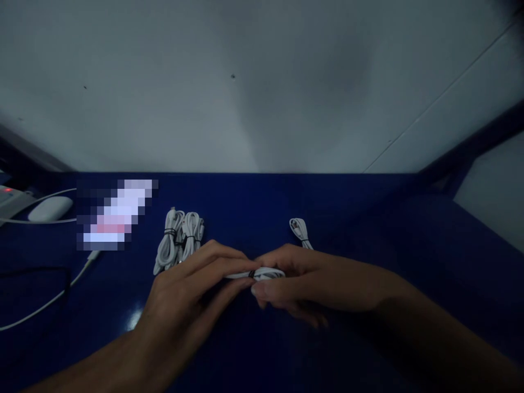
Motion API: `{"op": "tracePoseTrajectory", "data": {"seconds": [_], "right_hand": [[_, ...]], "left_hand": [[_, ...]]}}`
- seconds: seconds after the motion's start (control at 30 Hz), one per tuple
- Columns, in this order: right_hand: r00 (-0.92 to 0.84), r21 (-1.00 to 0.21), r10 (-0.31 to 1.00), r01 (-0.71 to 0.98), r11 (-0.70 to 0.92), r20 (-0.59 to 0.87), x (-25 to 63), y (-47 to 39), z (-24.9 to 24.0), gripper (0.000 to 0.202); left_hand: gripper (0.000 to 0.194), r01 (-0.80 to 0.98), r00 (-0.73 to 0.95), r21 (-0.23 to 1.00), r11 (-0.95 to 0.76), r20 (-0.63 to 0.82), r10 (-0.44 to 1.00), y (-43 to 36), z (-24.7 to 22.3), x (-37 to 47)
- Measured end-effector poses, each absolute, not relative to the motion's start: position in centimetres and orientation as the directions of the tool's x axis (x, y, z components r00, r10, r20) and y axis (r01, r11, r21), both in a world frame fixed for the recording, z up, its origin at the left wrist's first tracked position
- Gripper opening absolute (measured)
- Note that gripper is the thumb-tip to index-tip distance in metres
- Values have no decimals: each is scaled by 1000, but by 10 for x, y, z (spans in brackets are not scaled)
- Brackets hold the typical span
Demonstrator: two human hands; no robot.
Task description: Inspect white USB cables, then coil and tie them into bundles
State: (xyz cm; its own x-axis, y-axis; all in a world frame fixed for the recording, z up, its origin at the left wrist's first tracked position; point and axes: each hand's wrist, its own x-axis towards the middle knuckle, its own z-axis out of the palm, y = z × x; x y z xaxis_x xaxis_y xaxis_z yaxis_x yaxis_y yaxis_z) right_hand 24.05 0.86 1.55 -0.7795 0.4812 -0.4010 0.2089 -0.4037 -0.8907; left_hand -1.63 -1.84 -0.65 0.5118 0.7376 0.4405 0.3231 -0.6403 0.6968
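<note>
A coiled white cable [269, 274] with a dark tie around its middle is held between both hands, above the blue tabletop. My left hand [192, 289] pinches its left end between thumb and fingers. On the other end, my right hand [295, 278] closes with its thumb along the near side. Behind my left hand lie several tied white cable bundles [190, 234], side by side and partly hidden by the hand. Another tied white cable bundle [301, 232] rests just beyond my right hand, its lower end covered.
At the left lies a pixelated, lit phone-like device [118, 213] with a white cord [79, 273] plugged in. A white rounded object [51, 209] and a white box with a red light [12, 199] sit farther left. A pale wall [164, 109] rises behind the blue table [245, 202].
</note>
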Motion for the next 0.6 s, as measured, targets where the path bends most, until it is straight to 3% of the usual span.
{"op": "tracePoseTrajectory", "data": {"seconds": [0.13,0.27,0.4,0.6], "right_hand": [[-789,-885,458,221,-410,-409,245,7,18,34],[-854,-862,386,131,-489,-349,246,7,10,32],[-893,-838,365,25,-544,-264,243,6,2,36],[-907,-805,310,51,-591,-285,242,5,3,41]], "left_hand": [[41,278,538,633,-722,520,663,-20,-6,-18],[41,239,626,523,-818,561,541,-19,-4,-19],[34,178,613,534,-826,597,518,-18,0,-18],[36,182,637,572,-800,551,539,-21,5,-18]]}}
